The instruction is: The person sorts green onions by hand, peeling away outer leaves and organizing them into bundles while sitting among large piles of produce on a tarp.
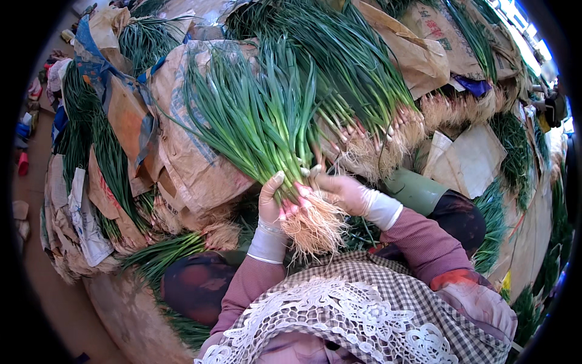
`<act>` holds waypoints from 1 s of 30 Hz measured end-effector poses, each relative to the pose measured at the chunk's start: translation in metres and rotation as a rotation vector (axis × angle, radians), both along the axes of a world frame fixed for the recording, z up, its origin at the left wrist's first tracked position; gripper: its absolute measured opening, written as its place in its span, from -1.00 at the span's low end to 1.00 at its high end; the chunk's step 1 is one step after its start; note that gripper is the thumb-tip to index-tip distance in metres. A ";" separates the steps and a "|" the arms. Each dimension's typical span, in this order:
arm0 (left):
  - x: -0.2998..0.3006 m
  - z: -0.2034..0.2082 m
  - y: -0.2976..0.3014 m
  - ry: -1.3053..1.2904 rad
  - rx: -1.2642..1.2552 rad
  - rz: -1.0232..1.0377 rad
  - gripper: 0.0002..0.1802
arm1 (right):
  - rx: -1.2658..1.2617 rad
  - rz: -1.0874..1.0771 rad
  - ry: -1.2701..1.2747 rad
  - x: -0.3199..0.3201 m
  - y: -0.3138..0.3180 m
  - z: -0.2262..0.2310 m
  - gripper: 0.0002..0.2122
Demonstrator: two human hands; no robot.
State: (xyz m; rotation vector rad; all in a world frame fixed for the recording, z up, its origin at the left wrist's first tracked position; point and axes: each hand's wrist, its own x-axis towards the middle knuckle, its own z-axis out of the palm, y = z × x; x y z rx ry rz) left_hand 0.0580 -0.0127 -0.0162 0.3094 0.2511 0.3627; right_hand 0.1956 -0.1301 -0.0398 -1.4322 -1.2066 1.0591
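A checked apron (388, 285) with a white lace edge is seen nearest the camera, with dusty pink sleeves coming up from it. Both hands are gloved in thin pale gloves.

A bunch of green onions (267, 127) is held upright just above the lap, roots down and leaves fanned up and to the left. The left hand (271, 203) is wrapped around the bunch at its neck, just above the roots; the grip is closed on the stalks, thumb up along the near side. Held there, the loose stalks are probably kept gathered while the leaves are left free. The right hand (342, 191) is brought in from the right at the same height, its fingers pinched on the pinkish-white stalk bases; the grip is narrow and closed on the same bunch. The pale tangled roots (312, 227) hang below both hands, clear of the apron.

Under the forearms, dark rounded knees and a green boot (418, 191) are partly seen.

Beyond the hands, more bundles of onions (364, 79) are stacked on their sides, roots facing the person, so the ends can likely be reached and sorted easily. Brown paper sacks (188, 158) are wrapped around or laid between the bundles, apparently to keep them apart and shaded. Further bundles in sacks lie to the left (91, 139) and upper right (473, 36).

At the far left, bare floor (36, 182) and small scattered items are visible, too small to tell.
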 end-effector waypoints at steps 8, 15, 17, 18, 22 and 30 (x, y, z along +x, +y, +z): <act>-0.007 0.011 -0.010 -0.057 -0.056 0.028 -0.52 | -0.336 -0.525 0.953 -0.006 0.062 0.024 -0.53; -0.002 0.026 -0.017 -0.065 -0.058 -0.017 -0.46 | -0.403 -0.582 -0.180 0.043 0.066 -0.047 -0.83; -0.009 0.015 -0.012 -0.052 -0.004 -0.030 -0.47 | -0.473 -0.455 0.770 0.042 0.054 -0.036 -0.66; -0.007 0.011 -0.011 -0.055 0.020 -0.048 -0.47 | -0.381 -0.459 1.070 0.036 0.047 -0.027 -0.61; -0.006 0.005 -0.017 -0.085 0.006 -0.041 -0.51 | -0.347 -0.583 1.187 -0.015 0.052 0.025 -0.64; -0.006 0.012 -0.018 -0.136 -0.083 -0.041 -0.49 | -0.631 -0.143 -0.593 0.002 0.075 -0.012 -0.78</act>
